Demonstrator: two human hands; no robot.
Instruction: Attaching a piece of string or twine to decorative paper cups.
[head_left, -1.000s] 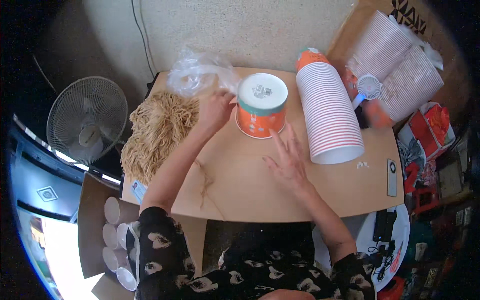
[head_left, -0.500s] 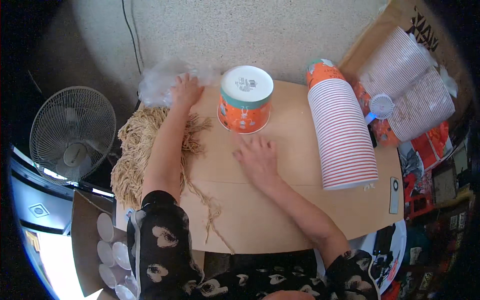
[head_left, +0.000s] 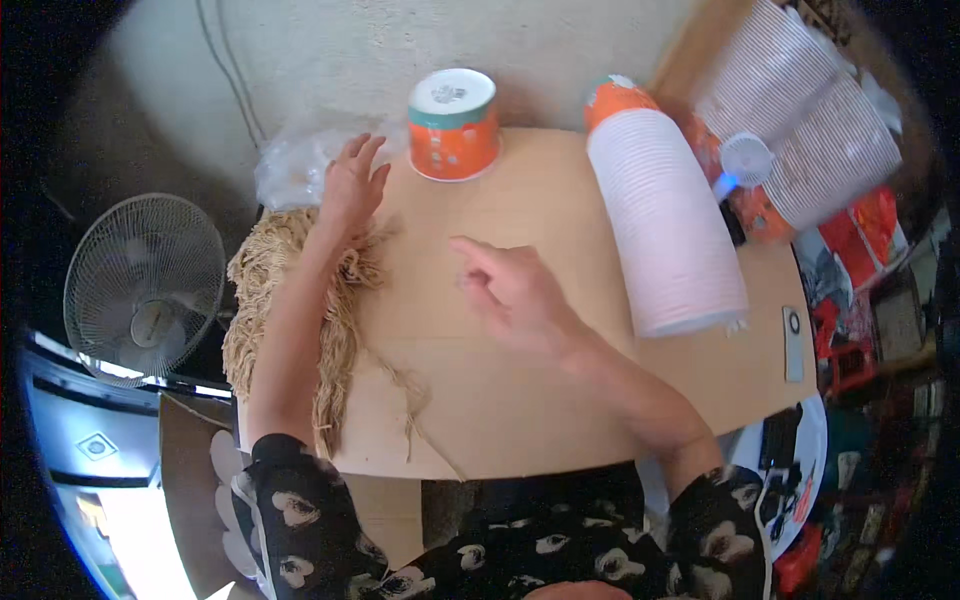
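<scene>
My left hand (head_left: 355, 185) is raised with its fingers apart, over the near side of a clear plastic bag (head_left: 300, 165); I cannot tell if it touches it. Below that wrist lies a thick heap of tan paper-like strands (head_left: 265, 290), partly hidden by my forearm. An orange paper tub (head_left: 455, 150) with a teal band stands upside down at the back of the table, its white base up. My right hand (head_left: 515, 290) hovers over mid-table in front of the tub, index finger stretched out and thumb apart. Nothing shows in it.
On the right lies a long stack of nested paper tubs (head_left: 675, 225). Past it are bagged tub stacks (head_left: 835, 130) and a small white fan (head_left: 745, 160). A grey remote-like strip (head_left: 793, 345) lies at the right edge. A large fan (head_left: 145, 290) stands left, above a cardboard box (head_left: 190, 470).
The orange tub stands farther back, apart from my right hand, which was close to its rim. My left hand has lifted off the bag. The view has shifted.
</scene>
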